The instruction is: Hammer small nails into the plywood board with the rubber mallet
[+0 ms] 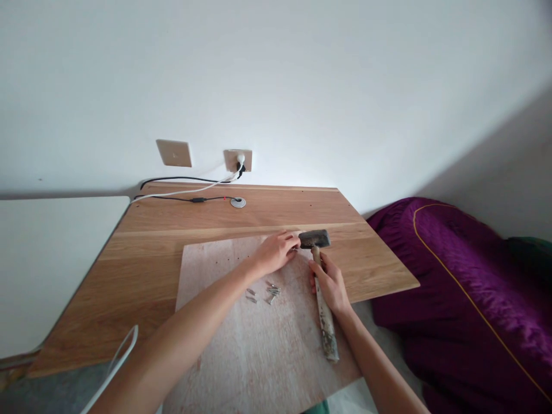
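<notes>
My right hand (331, 283) is wrapped round the upper part of a hammer's worn wooden handle (326, 333). The dark metal hammer head (314, 238) is beside the fingertips of my left hand (276, 252). Those fingers are pinched near the far edge of a pale plywood board (254, 356), with a thin glint of what looks like a nail at their tips. My fingers hide most of it. Several loose silvery nails (272, 292) lie on the board below my left hand. Left of that hand, a row of small dark spots marks the board.
The board rests on a wooden desk (142, 270) against a white wall. Cables run from a wall socket (238, 160) past a round grommet (238, 202). A white panel (60, 270) stands at left, purple cloth (414, 259) at right. A white curved edge (114, 368) shows at lower left.
</notes>
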`<state>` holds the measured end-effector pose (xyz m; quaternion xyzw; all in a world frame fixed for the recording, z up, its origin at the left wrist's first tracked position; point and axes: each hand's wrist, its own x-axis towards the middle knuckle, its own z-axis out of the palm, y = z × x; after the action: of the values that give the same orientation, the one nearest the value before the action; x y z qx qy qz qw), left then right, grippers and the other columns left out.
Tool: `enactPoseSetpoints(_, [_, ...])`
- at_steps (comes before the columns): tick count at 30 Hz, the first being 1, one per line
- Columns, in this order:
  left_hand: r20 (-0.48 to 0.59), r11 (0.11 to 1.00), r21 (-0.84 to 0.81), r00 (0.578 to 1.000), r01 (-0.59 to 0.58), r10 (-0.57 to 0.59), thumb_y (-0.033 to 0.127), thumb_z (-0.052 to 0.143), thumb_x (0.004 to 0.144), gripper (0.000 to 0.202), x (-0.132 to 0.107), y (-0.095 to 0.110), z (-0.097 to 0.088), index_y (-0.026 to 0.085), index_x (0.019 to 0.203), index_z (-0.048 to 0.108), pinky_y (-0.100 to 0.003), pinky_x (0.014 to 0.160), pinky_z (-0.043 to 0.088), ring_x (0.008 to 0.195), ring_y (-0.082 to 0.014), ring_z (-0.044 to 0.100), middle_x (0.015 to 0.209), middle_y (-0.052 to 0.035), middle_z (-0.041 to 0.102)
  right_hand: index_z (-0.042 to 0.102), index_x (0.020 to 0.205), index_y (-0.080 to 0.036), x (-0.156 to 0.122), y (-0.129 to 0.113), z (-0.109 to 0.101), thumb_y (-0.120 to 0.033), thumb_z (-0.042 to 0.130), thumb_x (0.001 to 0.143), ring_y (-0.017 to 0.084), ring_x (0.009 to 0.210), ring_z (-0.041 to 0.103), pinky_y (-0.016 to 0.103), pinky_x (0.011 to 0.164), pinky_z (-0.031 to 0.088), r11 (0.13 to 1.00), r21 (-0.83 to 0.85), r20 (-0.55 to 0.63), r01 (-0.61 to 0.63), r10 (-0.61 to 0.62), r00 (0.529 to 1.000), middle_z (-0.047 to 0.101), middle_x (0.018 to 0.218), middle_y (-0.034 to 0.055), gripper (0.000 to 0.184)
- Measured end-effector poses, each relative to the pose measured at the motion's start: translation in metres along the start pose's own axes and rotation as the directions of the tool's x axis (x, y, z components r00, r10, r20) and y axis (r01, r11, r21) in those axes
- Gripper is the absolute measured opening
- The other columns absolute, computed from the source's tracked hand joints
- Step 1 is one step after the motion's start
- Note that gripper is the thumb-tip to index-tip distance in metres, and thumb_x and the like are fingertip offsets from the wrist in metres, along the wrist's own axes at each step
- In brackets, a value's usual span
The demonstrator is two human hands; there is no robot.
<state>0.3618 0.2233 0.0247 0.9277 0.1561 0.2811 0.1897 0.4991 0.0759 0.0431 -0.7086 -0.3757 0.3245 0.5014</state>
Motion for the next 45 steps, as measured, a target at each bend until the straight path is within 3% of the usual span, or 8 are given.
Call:
enactPoseSetpoints(10, [0.000, 0.998, -0.020, 0.998, 0.060, -0.060, 0.007, 0.068, 0.092, 0.014, 0.005, 0.003, 0.004, 0.021, 0.094, 0.066, -0.030, 0.085, 0.051, 0.099, -0.0228, 0.070, 0.100, -0.0041, 0.073, 0.056, 0.097, -0.024, 0.005, 0.003, -0.001, -0.050, 0.066, 0.079, 0.016, 0.041, 0.051, 0.029, 0.040, 0.046, 1.000, -0.001, 0.014, 0.011, -0.011, 1.000, 0.054, 0.054, -0.0086, 0.033])
enactPoseSetpoints(13, [0.011, 0.992, -0.027, 0.993, 0.122, -0.122, 0.006, 0.069, 0.089, 0.016, 0.007, 0.004, 0.003, 0.021, 0.093, 0.066, -0.029, 0.080, 0.050, 0.093, -0.0220, 0.070, 0.096, -0.0028, 0.073, 0.057, 0.103, -0.024, 0.009, 0.003, -0.006, -0.049, 0.070, 0.079, 0.016, 0.041, 0.052, 0.027, 0.039, 0.045, 1.000, 0.005, 0.085, -0.028, 0.027, 0.996, 0.056, 0.053, -0.0085, 0.037])
enactPoseSetpoints(16, [0.001, 0.989, -0.023, 0.989, 0.148, -0.148, 0.004, 0.068, 0.088, 0.018, 0.007, 0.006, 0.003, 0.021, 0.094, 0.066, -0.029, 0.079, 0.049, 0.090, -0.0215, 0.069, 0.094, -0.0024, 0.072, 0.056, 0.094, -0.025, 0.013, 0.003, -0.012, -0.051, 0.071, 0.081, 0.015, 0.043, 0.054, 0.025, 0.040, 0.045, 0.991, 0.095, 0.163, -0.090, 0.074, 0.984, 0.059, 0.057, -0.0069, 0.033])
enactPoseSetpoints(20, [-0.016, 0.986, -0.042, 0.987, 0.160, -0.161, 0.004, 0.067, 0.088, 0.017, 0.006, 0.007, 0.005, 0.021, 0.093, 0.067, -0.029, 0.079, 0.048, 0.088, -0.0208, 0.068, 0.091, -0.0023, 0.072, 0.054, 0.086, -0.026, 0.012, 0.008, -0.012, -0.055, 0.065, 0.084, 0.014, 0.041, 0.051, 0.026, 0.039, 0.045, 0.984, 0.149, 0.114, -0.098, 0.081, 0.990, 0.060, 0.059, -0.0055, 0.031])
enactPoseSetpoints(24, [-0.046, 0.986, -0.058, 0.986, 0.154, -0.157, 0.006, 0.067, 0.089, 0.015, 0.006, 0.006, 0.008, 0.020, 0.089, 0.066, -0.029, 0.077, 0.048, 0.085, -0.0201, 0.068, 0.088, -0.0019, 0.071, 0.052, 0.083, -0.027, 0.009, 0.013, -0.008, -0.056, 0.063, 0.087, 0.016, 0.043, 0.053, 0.027, 0.040, 0.045, 0.998, 0.040, 0.084, 0.047, -0.050, 0.995, 0.058, 0.058, -0.0049, 0.032])
enactPoseSetpoints(27, [-0.049, 0.986, -0.064, 0.987, 0.153, -0.156, 0.006, 0.067, 0.089, 0.015, 0.006, 0.004, 0.009, 0.020, 0.090, 0.065, -0.028, 0.076, 0.047, 0.082, -0.0189, 0.067, 0.086, -0.0012, 0.070, 0.052, 0.082, -0.027, 0.008, 0.015, -0.008, -0.056, 0.062, 0.089, 0.016, 0.045, 0.054, 0.028, 0.044, 0.045, 0.996, 0.008, 0.097, 0.091, -0.091, 0.991, 0.058, 0.057, -0.0042, 0.031])
enactPoseSetpoints(39, [-0.021, 0.971, -0.106, 0.976, 0.216, -0.219, 0.006, 0.068, 0.088, 0.017, 0.006, 0.005, 0.006, 0.019, 0.096, 0.063, -0.029, 0.075, 0.050, 0.081, -0.0189, 0.070, 0.089, -0.0027, 0.074, 0.060, 0.104, -0.023, 0.006, 0.015, -0.010, -0.048, 0.065, 0.084, 0.016, 0.047, 0.053, 0.029, 0.044, 0.047, 0.991, 0.062, -0.004, 0.115, -0.115, 0.993, 0.056, 0.062, -0.0060, 0.033])
enactPoseSetpoints(45, [-0.020, 0.952, -0.225, 0.976, 0.207, -0.216, 0.003, 0.068, 0.086, 0.023, 0.005, 0.003, 0.007, 0.020, 0.098, 0.058, -0.028, 0.075, 0.052, 0.084, -0.0176, 0.072, 0.094, -0.0022, 0.076, 0.061, 0.098, -0.023, 0.006, 0.009, -0.009, -0.053, 0.067, 0.080, 0.015, 0.050, 0.054, 0.027, 0.040, 0.045, 0.982, 0.187, 0.073, 0.023, -0.037, 0.997, 0.059, 0.070, -0.0037, 0.036])
